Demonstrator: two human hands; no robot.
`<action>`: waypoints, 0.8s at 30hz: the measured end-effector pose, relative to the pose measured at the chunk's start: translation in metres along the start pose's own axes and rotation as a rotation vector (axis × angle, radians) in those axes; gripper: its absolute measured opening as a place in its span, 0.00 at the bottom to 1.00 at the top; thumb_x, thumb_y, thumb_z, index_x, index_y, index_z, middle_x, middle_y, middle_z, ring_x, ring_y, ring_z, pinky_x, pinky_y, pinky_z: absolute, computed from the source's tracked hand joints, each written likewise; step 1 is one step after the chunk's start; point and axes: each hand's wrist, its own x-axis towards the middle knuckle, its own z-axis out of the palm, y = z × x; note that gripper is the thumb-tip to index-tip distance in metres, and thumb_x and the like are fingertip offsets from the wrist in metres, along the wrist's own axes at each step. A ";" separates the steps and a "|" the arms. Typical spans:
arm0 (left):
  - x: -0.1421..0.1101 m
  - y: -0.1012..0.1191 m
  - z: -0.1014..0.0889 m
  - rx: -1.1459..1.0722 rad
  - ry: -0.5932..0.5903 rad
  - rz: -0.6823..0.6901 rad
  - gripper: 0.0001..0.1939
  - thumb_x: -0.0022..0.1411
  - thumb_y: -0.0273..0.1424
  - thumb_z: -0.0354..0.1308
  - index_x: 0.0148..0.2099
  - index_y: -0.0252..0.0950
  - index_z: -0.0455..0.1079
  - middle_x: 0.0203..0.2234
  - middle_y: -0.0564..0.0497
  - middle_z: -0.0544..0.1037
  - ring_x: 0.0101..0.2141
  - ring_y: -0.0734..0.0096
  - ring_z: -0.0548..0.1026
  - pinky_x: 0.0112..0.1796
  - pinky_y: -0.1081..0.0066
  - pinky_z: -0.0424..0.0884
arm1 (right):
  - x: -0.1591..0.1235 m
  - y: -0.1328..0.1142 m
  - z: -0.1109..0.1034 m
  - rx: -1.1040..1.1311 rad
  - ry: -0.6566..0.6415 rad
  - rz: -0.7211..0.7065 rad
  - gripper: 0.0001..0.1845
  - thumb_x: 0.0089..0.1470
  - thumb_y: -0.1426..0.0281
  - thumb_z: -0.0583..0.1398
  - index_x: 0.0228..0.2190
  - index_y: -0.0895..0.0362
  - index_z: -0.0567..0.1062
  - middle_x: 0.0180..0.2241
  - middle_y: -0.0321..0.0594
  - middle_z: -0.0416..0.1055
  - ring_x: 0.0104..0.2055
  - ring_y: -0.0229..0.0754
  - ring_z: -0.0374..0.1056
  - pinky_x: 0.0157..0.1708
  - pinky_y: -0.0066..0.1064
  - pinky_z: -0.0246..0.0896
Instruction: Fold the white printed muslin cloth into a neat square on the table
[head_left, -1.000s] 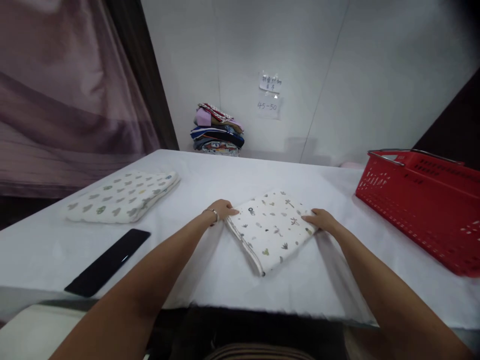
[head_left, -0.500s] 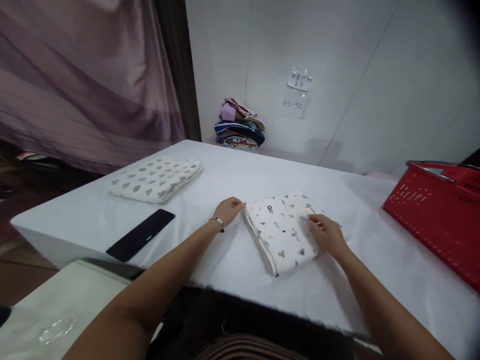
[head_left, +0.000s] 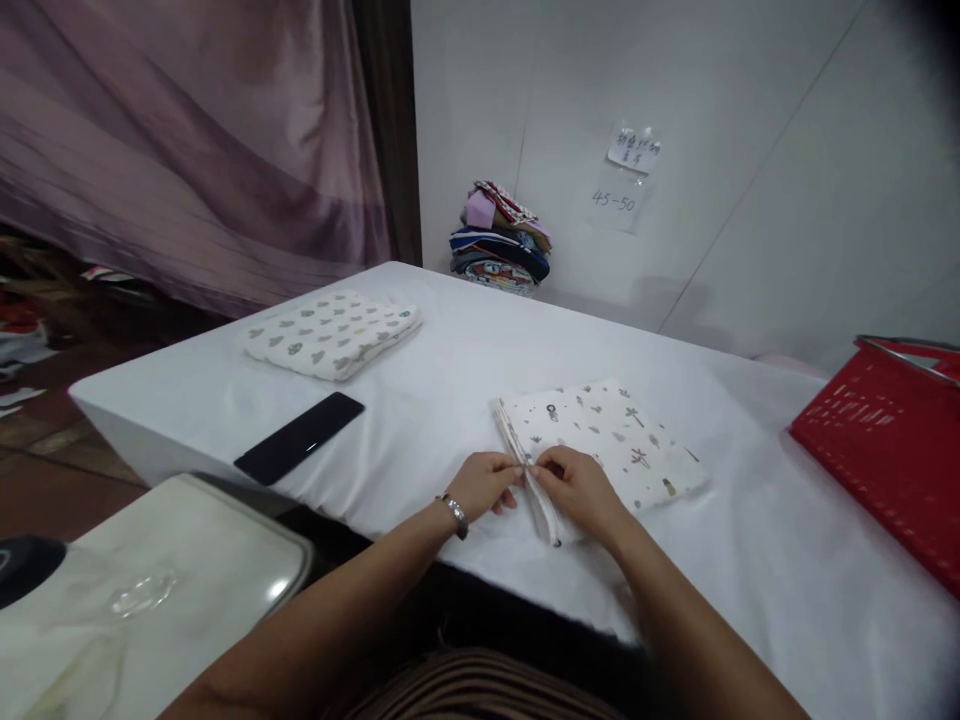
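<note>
A folded white cloth point(head_left: 607, 430) with small printed trees and plants lies on the white-covered table point(head_left: 450, 350) in front of me. At the middle of its left edge, where the layers stack up, my left hand point(head_left: 487, 482) pinches the fabric between thumb and fingers. My right hand point(head_left: 574, 485) meets it there, its fingertips closed on the same edge and its palm over the near part of the cloth. Both sets of fingertips nearly touch. Exactly which layers each hand grips is hidden.
Another folded white cloth with cloud prints point(head_left: 334, 335) lies at the table's left, behind a black phone point(head_left: 300, 438). A red basket point(head_left: 885, 430) stands at the right. Folded fabrics point(head_left: 501, 240) are piled by the wall. A white surface point(head_left: 187, 560) is at the lower left.
My right hand has moved left from the cloth's right part to its left edge. My left hand has slid down from the far corner to mid-edge. The view has shifted slightly.
</note>
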 end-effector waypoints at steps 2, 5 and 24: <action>0.001 0.001 0.001 -0.022 0.023 -0.006 0.07 0.54 0.30 0.53 0.30 0.31 0.68 0.29 0.49 0.75 0.17 0.80 0.70 0.14 0.80 0.62 | -0.002 0.000 0.003 -0.023 0.017 0.014 0.10 0.51 0.63 0.54 0.27 0.55 0.71 0.24 0.34 0.68 0.27 0.37 0.62 0.27 0.27 0.52; 0.003 0.002 0.001 -0.024 0.038 -0.015 0.07 0.54 0.30 0.52 0.28 0.31 0.67 0.27 0.49 0.75 0.17 0.80 0.70 0.14 0.80 0.62 | -0.004 0.001 0.005 -0.054 0.022 0.018 0.08 0.50 0.64 0.54 0.27 0.55 0.70 0.25 0.35 0.68 0.28 0.38 0.62 0.27 0.27 0.52; 0.009 0.004 0.006 -0.010 0.045 -0.027 0.08 0.53 0.30 0.53 0.24 0.34 0.63 0.17 0.56 0.70 0.15 0.78 0.69 0.13 0.79 0.60 | -0.003 0.003 0.014 -0.082 0.030 -0.028 0.09 0.53 0.65 0.52 0.25 0.54 0.67 0.25 0.34 0.68 0.28 0.37 0.62 0.27 0.27 0.51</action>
